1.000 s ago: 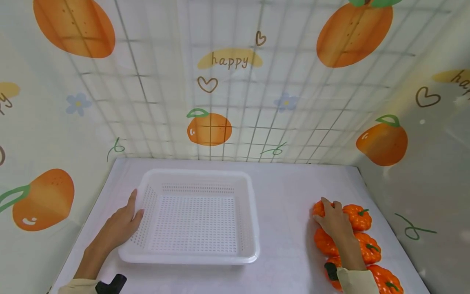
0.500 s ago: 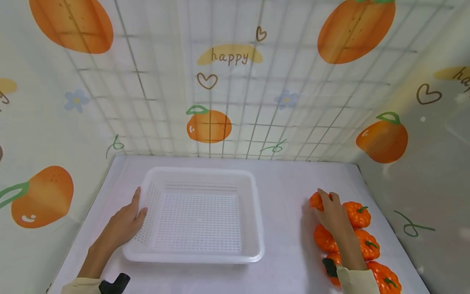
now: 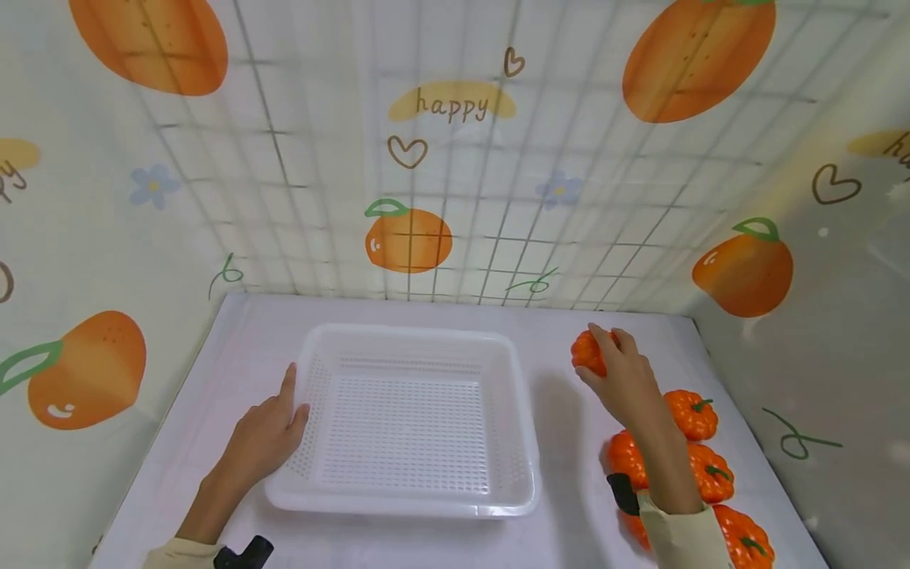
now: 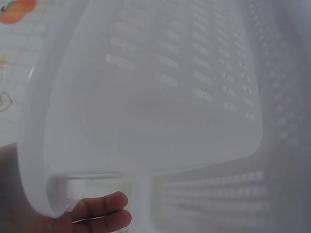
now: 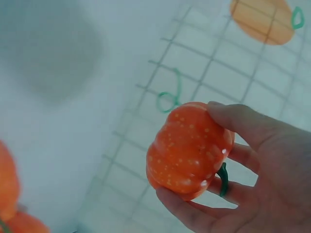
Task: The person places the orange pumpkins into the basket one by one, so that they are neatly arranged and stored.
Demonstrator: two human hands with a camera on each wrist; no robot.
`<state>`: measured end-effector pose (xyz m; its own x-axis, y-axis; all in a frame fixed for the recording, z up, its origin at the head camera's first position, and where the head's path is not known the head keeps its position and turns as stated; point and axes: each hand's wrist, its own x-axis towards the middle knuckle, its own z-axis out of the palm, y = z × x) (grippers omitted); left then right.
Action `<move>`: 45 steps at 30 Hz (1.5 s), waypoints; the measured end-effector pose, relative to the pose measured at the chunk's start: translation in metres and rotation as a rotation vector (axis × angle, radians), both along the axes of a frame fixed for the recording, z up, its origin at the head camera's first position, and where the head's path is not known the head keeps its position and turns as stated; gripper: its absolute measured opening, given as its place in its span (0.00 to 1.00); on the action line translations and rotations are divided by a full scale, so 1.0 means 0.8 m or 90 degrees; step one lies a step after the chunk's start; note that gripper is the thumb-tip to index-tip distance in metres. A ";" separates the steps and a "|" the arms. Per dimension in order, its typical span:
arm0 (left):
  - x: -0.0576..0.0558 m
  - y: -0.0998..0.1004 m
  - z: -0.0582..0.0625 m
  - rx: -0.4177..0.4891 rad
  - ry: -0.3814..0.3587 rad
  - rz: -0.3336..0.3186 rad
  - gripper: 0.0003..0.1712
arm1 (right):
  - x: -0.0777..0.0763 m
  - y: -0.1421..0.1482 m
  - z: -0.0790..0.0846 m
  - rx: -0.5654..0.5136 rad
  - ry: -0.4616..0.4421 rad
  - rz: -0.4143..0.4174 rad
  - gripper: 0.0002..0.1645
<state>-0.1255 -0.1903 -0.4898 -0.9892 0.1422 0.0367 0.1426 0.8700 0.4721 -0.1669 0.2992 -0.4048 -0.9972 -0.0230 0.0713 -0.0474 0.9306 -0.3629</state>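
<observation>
Two hands in head view: right hand pinches an orange pumpkin above the white table, right of the white basket; left hand grips the basket's left rim. Five more pumpkins sit around the right forearm. Left wrist view: fingertips poke through the basket's wall. Right wrist view: thumb and fingers around the pumpkin, green stem toward palm.

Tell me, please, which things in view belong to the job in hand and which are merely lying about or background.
Belonging to the job:
pumpkin, held in the right hand
white basket, gripped by the left hand
other pumpkins, probably, being alike

Merely background:
table, underneath
printed sheet, hanging around it
</observation>
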 end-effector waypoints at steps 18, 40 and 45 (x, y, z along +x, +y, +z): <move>0.009 0.037 0.001 0.018 -0.032 0.004 0.42 | -0.011 -0.112 0.019 0.035 0.113 0.184 0.42; 0.020 0.062 -0.001 0.009 -0.002 -0.003 0.41 | -0.013 -0.245 -0.005 0.091 0.074 0.385 0.38; 0.021 0.062 -0.001 0.022 -0.005 -0.004 0.41 | -0.012 -0.263 -0.019 0.114 0.088 0.438 0.38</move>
